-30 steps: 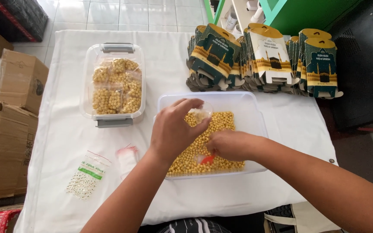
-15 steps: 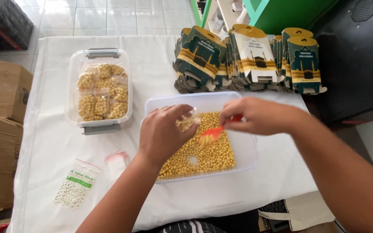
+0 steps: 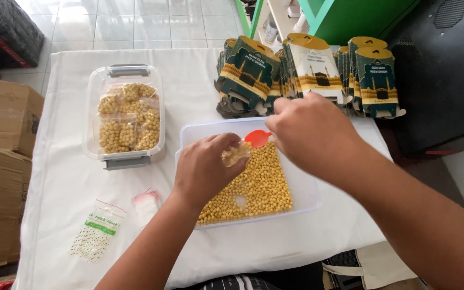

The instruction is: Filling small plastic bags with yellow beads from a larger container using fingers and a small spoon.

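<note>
My left hand (image 3: 205, 169) pinches a small clear bag (image 3: 236, 154) partly filled with yellow beads, held over a shallow clear tray (image 3: 307, 196) of loose yellow beads (image 3: 259, 188). My right hand (image 3: 310, 134) hovers over the tray's far edge and grips a small red scoop (image 3: 257, 138), whose bowl points at the bag's mouth. The scoop's handle is hidden under my fingers.
A clear lidded box (image 3: 126, 115) of filled bead bags stands at the back left. A row of dark green and cream cartons (image 3: 307, 75) lines the back. Small zip bags (image 3: 99, 231) lie near the front left. Cardboard boxes (image 3: 1, 161) stand beside the white-covered table (image 3: 65, 177).
My right hand has lifted the red scoop out of the beads and brought it up to the small bag in my left hand. The camera has shifted slightly.
</note>
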